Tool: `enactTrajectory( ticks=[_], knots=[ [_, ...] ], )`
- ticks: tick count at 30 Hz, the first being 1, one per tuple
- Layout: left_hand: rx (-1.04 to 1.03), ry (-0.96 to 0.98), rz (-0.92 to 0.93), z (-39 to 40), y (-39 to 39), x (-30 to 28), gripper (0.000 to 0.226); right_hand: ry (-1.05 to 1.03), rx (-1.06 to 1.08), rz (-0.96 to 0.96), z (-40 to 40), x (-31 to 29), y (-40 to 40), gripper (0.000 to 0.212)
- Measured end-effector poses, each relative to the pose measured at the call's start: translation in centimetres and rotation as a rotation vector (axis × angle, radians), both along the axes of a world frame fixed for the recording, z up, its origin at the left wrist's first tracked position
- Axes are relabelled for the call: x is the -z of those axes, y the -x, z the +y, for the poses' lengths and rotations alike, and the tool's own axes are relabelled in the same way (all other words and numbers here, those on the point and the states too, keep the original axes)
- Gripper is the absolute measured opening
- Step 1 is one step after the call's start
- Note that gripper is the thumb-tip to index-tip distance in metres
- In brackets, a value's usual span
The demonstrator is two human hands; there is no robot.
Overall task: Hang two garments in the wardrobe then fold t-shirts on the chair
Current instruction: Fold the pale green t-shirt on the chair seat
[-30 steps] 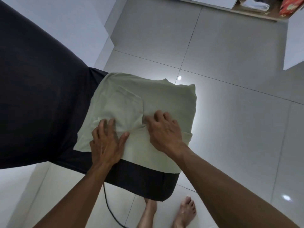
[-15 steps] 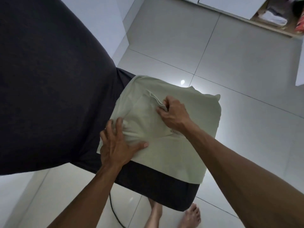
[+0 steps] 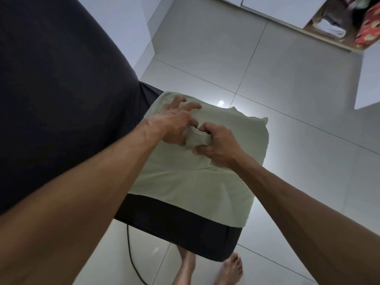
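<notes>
T-shirt (image 3: 197,182): pale green, lying flat on the dark seat of the chair (image 3: 185,229), its near edge short of the seat's front; a bunch of cloth near the middle is raised off the rest. Right hand (image 3: 218,148): fingers curled, grasping that bunch; left hand (image 3: 174,126): thumb and lower fingers pinching the same bunch from the other side, upper fingers spread and bent over the shirt's far part. Chair back rises at left; tiled floor (image 3: 287,99) all round; bare feet (image 3: 228,270) below the seat; a dark cable (image 3: 131,258) beside them; an open wardrobe (image 3: 333,27) with folded cloth at top right.

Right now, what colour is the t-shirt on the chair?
Pale sage green, plain; the t-shirt shows in the head view.
</notes>
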State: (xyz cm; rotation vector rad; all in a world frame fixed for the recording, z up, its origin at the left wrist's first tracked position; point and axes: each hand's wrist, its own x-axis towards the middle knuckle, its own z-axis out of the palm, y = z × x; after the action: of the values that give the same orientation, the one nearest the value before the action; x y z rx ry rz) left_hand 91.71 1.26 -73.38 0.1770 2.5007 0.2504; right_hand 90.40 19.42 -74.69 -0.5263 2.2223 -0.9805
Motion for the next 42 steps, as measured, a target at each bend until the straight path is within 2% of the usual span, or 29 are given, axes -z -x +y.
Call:
enactTrajectory(
  ticks=[2, 6, 10, 12, 14, 16, 18, 19, 21, 23, 25, 27, 31, 38, 40, 42],
  knots=[
    [0.051, 0.056, 0.006, -0.6, 0.4, -0.2, 0.033, -0.024, 0.076, 0.073, 0.3, 0.1, -0.1, 0.032],
    [0.03, 0.102, 0.262, -2.0, -1.6, -1.3, 0.02, -0.065, 0.145, 0.246, 1.2, 0.2, -1.2, 0.027],
    [-0.081, 0.068, 0.431, -2.9, -6.0, -1.9, 0.032, 0.028, 0.04, 0.375, 2.2, -0.1, -3.9, 0.021],
    [-0.137, 0.094, 0.447, -3.0, -8.9, -2.2, 0.032, 0.032, -0.071, 0.523, 2.7, -0.3, -6.0, 0.019],
    [-0.133, 0.163, 0.388, -2.5, -11.5, -2.5, 0.026, 0.012, -0.208, 0.618, 3.4, -0.4, -8.0, 0.022],
    [-0.107, 0.26, 0.196, -1.5, -14.1, -2.7, 0.026, -0.055, -0.378, 0.555, 4.2, -0.1, -9.9, 0.026],
    [-0.125, 0.315, -0.011, -1.1, -16.2, -2.6, 0.048, -0.19, -0.508, 0.46, 5.0, -0.2, -11.5, 0.04],
    [-0.17, 0.305, -0.09, -1.2, -16.9, -2.3, 0.056, -0.227, -0.5, 0.426, 5.3, -0.1, -12.1, 0.045],
    [-0.306, 0.229, -0.132, -1.3, -17.6, -1.7, 0.055, -0.219, -0.328, 0.383, 5.5, -0.1, -12.7, 0.042],
    [-0.446, 0.162, -0.017, -1.0, -17.4, -1.0, 0.045, -0.228, -0.134, 0.38, 5.1, -0.1, -12.6, 0.035],
    [-0.528, 0.11, 0.148, -0.3, -16.6, 0.0, 0.037, -0.287, -0.038, 0.35, 4.6, 0.1, -12.0, 0.036],
    [-0.479, 0.132, 0.221, 0.3, -15.3, 1.0, 0.031, -0.352, -0.035, 0.327, 4.1, 0.4, -11.1, 0.036],
    [-0.372, 0.233, 0.258, 0.2, -13.3, 2.6, 0.015, -0.466, -0.089, 0.288, 3.1, 0.9, -9.5, 0.016],
    [-0.355, 0.273, 0.333, -0.2, -11.7, 2.5, 0.018, -0.496, -0.014, 0.241, 3.5, 0.9, -8.8, 0.011],
    [-0.371, 0.28, 0.374, 0.1, -11.7, 2.5, 0.018, -0.469, -0.017, 0.322, 3.5, 1.1, -9.0, 0.01],
    [-0.361, 0.226, 0.429, 0.4, -11.8, 2.8, 0.02, -0.392, -0.075, 0.449, 3.4, 1.2, -9.0, 0.017]
  ],
)
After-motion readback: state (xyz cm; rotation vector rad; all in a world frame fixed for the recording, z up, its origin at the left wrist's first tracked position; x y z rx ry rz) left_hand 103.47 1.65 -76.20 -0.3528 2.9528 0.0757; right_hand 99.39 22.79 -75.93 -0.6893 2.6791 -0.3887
